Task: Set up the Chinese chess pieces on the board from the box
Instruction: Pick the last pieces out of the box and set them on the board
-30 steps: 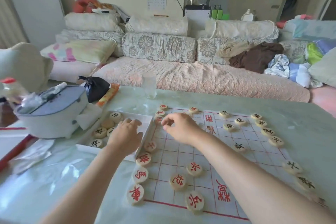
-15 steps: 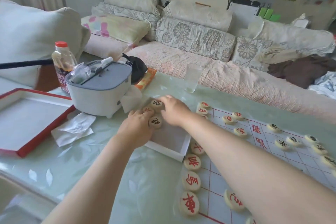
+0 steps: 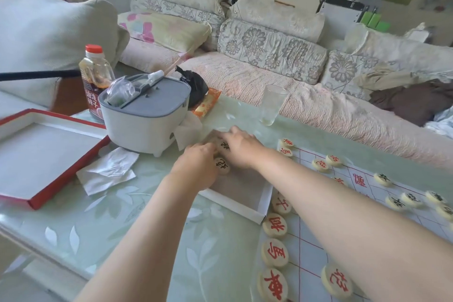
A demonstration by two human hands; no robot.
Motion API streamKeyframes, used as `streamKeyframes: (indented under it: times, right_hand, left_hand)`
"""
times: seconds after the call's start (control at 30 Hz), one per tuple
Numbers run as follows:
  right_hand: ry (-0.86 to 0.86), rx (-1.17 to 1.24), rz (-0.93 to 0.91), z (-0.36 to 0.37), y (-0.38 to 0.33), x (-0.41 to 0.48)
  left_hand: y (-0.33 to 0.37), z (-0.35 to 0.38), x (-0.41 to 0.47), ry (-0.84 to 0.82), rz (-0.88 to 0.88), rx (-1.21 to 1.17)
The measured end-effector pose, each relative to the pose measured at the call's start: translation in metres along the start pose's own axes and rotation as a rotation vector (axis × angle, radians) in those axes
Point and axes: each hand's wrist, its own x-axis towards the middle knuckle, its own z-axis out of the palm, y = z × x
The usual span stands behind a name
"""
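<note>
— Two pieces with black characters (image 3: 221, 165) lay in plain sight in the white box (image 3: 263, 200), tucked into its far corner; the rest of its floor, where I could see it, was bare.

— And your hands?

— Both were in that corner. My left hand (image 3: 196, 168) lay palm down over the near piece; my right hand (image 3: 239, 146) covered the far one. My fingers were hidden, so I couldn't tell whether they were pinched on anything.

— Where was the board?

— Touching the box's right wall. The board (image 3: 308, 247) held red pieces (image 3: 274, 252) along its near edge and black ones (image 3: 396, 202) farther right.

— Anything else holding something?

— A red-edged lid (image 3: 36, 200) lay empty to the left. Beside the box stood a grey-lidded tub (image 3: 144, 117) with plastic wrap on top, a red-capped bottle (image 3: 95, 81) behind it, and an almost empty glass (image 3: 272, 105) beyond.
</note>
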Motion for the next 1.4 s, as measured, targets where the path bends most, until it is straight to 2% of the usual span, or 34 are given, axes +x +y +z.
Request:
streamKeyframes:
  times: [0.13, 0.27, 0.43, 0.57, 0.63, 0.73, 0.83, 0.93, 1.03, 1.2, 1.4]
  right_hand:
    - [-0.039, 0.249, 0.133, -0.003, 0.007, -0.016]
    - [-0.01, 0.569, 0.176, -0.005, 0.006, -0.033]
    - [-0.01, 0.757, 0.127, 0.0, -0.004, -0.041]
    - [0.035, 0.877, 0.172, 0.003, -0.006, -0.033]
    - [0.121, 0.846, 0.207, 0.003, -0.003, -0.026]
    - [0.139, 0.648, 0.178, 0.003, -0.001, -0.016]
    - [0.09, 0.425, 0.121, 0.005, -0.004, -0.005]
    - [-0.031, 0.122, 0.008, 0.002, -0.006, 0.001]
    - [-0.091, 0.001, -0.014, 0.005, -0.008, 0.003]
    - [-0.099, -0.001, 0.08, 0.014, -0.001, 0.003]
    - [-0.065, 0.178, 0.1, 0.012, 0.011, -0.015]
  left_hand:
    - [0.006, -0.003, -0.008, 0.017, -0.019, 0.032]
    - [0.009, -0.004, -0.011, 0.029, 0.023, -0.02]
    - [0.011, 0.002, -0.01, 0.021, 0.075, -0.068]
    - [0.007, -0.004, -0.011, 0.118, -0.025, 0.021]
    - [0.003, -0.008, -0.01, 0.175, -0.064, 0.057]
    - [-0.002, -0.013, -0.009, 0.18, -0.113, 0.103]
    - [-0.003, -0.014, -0.009, 0.173, -0.094, 0.22]
    - [0.001, -0.016, -0.012, 0.114, -0.059, 0.4]
    - [0.002, -0.018, -0.014, 0.049, -0.049, 0.444]
    - [0.002, -0.021, -0.014, 0.011, -0.059, 0.376]
    - [0.007, -0.026, -0.018, 0.046, -0.072, 0.204]
